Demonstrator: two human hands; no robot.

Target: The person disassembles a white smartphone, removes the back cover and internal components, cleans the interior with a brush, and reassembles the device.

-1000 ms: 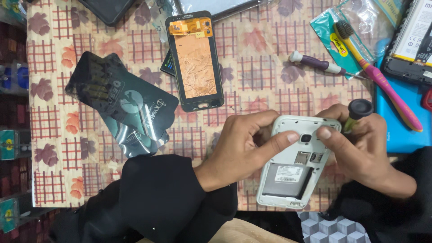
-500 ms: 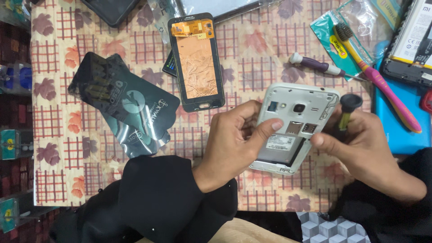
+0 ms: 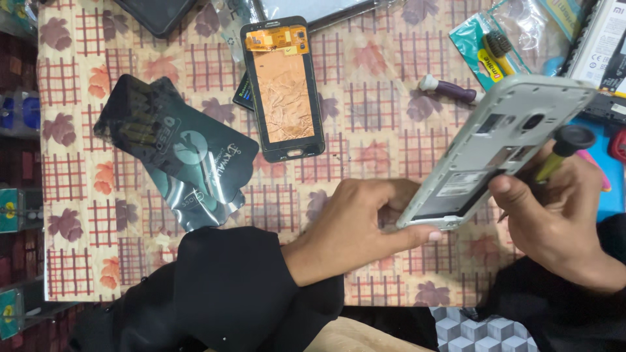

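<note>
Covering most of the view, the bench point(image 3: 391, 98) wore a cream cloth printed with red checks and leaves. Black sleeves point(image 3: 222, 293) filled the lower edge, one on each forearm. A dark foil pouch point(image 3: 176, 156) lay crumpled on the left part of the cloth, well apart from the hands. Just right of it rested a detached phone screen point(image 3: 283, 88), face down, its copper-coloured back showing, with a small dark packet tucked partly beneath its left edge.

Held tilted above the bench at the right, a white phone frame point(image 3: 502, 143) showed its open back and empty battery bay. The left hand point(image 3: 365, 221) pinched its lower corner, thumb along the bottom edge and fingers curled behind. The right hand point(image 3: 554, 215) steadied the frame's lower side with the thumb while its fingers were closed round a yellow-shafted screwdriver point(image 3: 561, 150), the black cap sticking up beside the frame.

Beyond the frame lay a purple-handled tool point(image 3: 450, 89) with a white tip, and near it a teal plastic packet point(image 3: 499, 55) containing a small brush. Boxes crowded the top right corner.
</note>
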